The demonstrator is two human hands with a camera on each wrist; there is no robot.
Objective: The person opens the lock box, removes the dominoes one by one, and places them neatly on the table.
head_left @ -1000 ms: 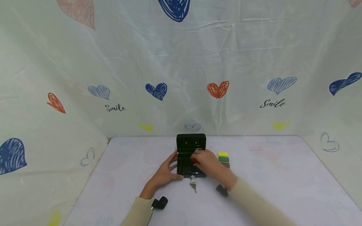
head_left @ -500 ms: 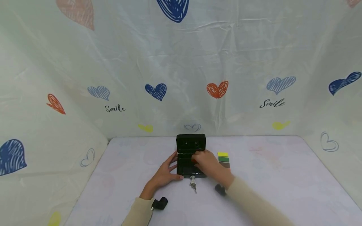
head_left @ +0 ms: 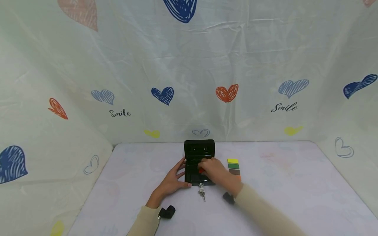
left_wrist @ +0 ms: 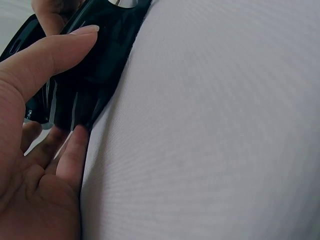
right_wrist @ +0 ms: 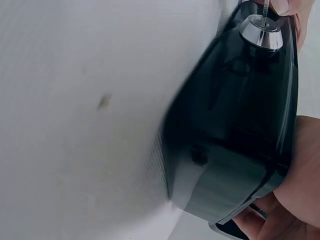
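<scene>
A black cash box (head_left: 195, 178) stands with its lid (head_left: 199, 147) raised. My left hand (head_left: 171, 181) rests against its front left corner, thumb along the front wall and spread fingers on the left side. In the left wrist view the thumb (left_wrist: 65, 50) lies across the front wall. My right hand (head_left: 215, 170) reaches over the box's right wall and pinches a small red piece (head_left: 201, 170) inside; most of it is hidden by the fingers. A key sits in the silver lock (right_wrist: 261, 32) on the front, with more keys (head_left: 201, 192) hanging from it.
Right of the box lies a row of small flat coloured pieces: yellow (head_left: 233, 161), green (head_left: 233, 166), brown (head_left: 234, 171) and orange (head_left: 238, 177), the last partly behind the right wrist. A heart-printed curtain (head_left: 189, 118) hangs behind the white table (head_left: 280, 196).
My right hand has shifted slightly left and within the box; the red piece, hidden half a second ago, shows again. More of the orange piece is visible. The left hand stays put.
</scene>
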